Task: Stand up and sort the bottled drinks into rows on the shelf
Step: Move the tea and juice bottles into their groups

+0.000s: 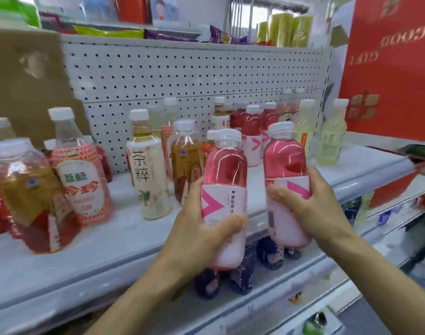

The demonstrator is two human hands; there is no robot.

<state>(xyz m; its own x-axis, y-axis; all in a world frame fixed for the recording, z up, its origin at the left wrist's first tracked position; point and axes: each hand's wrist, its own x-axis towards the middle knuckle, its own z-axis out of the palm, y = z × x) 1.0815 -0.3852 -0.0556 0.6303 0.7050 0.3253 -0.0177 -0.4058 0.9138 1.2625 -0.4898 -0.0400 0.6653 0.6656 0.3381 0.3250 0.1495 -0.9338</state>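
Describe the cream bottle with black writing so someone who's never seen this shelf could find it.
On the white shelf against the pegboard, look left of the pink bottle in the left hand. It stands upright, the only cream-white bottle with large black characters; its neighbours are amber or red.

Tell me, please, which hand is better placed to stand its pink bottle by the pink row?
Probably the right hand: its bottle is higher and next to the pink row; a brown bottle stands behind the left hand's.

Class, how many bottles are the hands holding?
2 pink bottles: left bottle in the left hand, right bottle in the right hand. Similar bottles stand on the shelf behind, some partly hidden.
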